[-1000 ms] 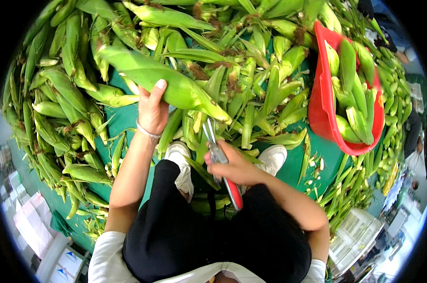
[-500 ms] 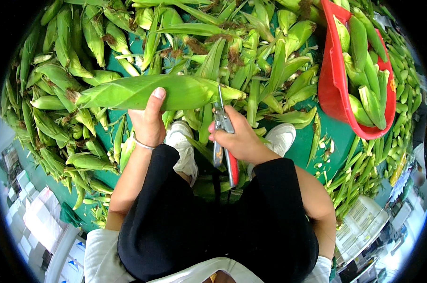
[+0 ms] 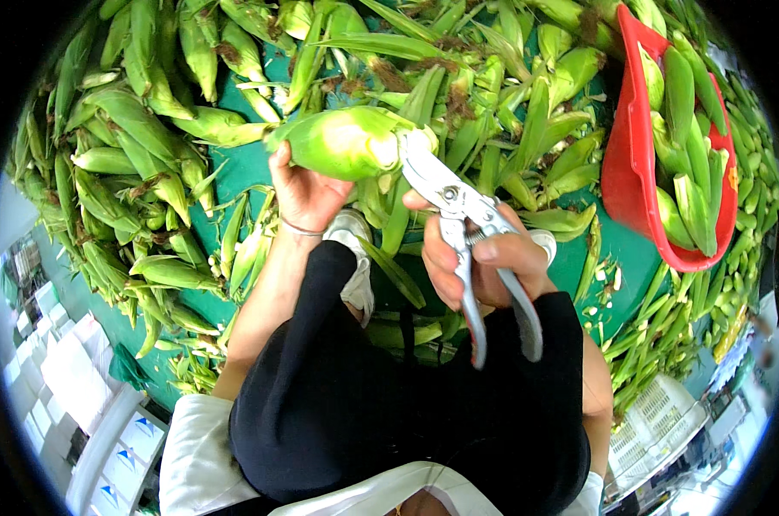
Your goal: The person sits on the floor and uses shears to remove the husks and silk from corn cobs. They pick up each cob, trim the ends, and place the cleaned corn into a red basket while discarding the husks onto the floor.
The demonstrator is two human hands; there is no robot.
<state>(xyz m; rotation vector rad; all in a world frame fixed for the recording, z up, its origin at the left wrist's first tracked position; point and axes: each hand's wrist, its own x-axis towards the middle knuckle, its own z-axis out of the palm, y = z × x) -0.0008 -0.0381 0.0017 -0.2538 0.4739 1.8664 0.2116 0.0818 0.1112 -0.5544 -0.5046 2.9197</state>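
The largest feature is the green ground sheet (image 3: 630, 258), covered on the far side and on the left by a heap of unhusked corn ears (image 3: 140, 129). At the upper right a red plastic basket (image 3: 626, 172) holds several trimmed ears standing together. White crates (image 3: 665, 413) sit at the lower right edge, and white cartons with small blue marks (image 3: 123, 447) are stacked at the lower left — their printing is too small to make out.

Change since the earlier views: the ear of corn (image 3: 346, 142) lay long and level across the heap a second ago, gripped from below. It is now raised nearer the camera and seen end-on, and the shears have moved from beside the knee up to its right end. Judged from this, trimming of the ear's end is in hand; no cut piece is visible yet.

The left hand (image 3: 308, 193) is closed around the underside of the ear, fingers wrapped and thumb against the husk, a thin bangle at the wrist.

The right hand (image 3: 484, 267) grips the pruning shears (image 3: 463, 232) — grey handles spread apart in the palm, blades parted and touching the ear's end.
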